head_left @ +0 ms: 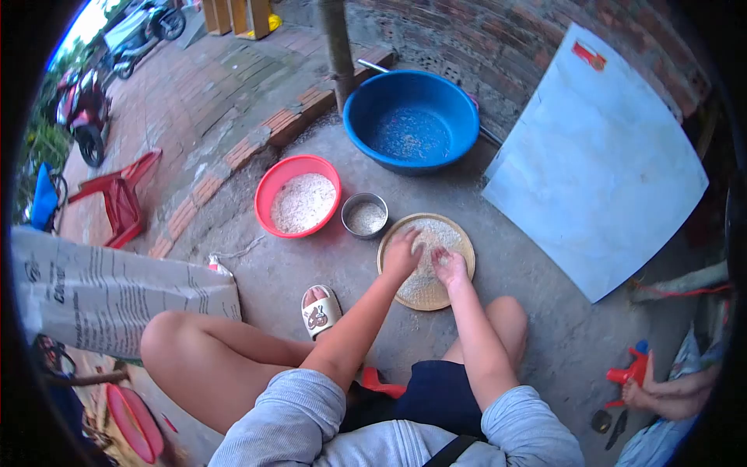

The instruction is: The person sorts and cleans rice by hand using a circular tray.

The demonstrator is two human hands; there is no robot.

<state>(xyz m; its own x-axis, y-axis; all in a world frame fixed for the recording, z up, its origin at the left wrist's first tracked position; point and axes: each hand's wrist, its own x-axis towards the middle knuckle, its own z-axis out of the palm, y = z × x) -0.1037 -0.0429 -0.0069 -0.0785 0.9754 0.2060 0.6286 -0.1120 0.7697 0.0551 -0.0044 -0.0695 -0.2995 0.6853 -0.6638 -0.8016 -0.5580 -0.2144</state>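
A round woven tray (419,303) with a raised rim lies on the ground before me, spread with pale grains (438,231) that look like rice. Over its left part is my left hand (402,255), fingers apart and partly smeared. My right hand (450,266) is turned palm up above the tray's right side, fingers loosely curved and apart; whether a few grains lie in it is too small to tell. Just left of the tray stands a small metal bowl (365,232) with pale grain inside. Beside that, a red basin (263,204) holds more pale, flaky grain.
Behind the tray stands a large blue basin (412,159) with bits on its bottom. A pale blue sheet (599,171) leans at the brick wall. Left are a printed sack (132,288) and an overturned red chair (120,202). Another person's foot (642,395) shows at right.
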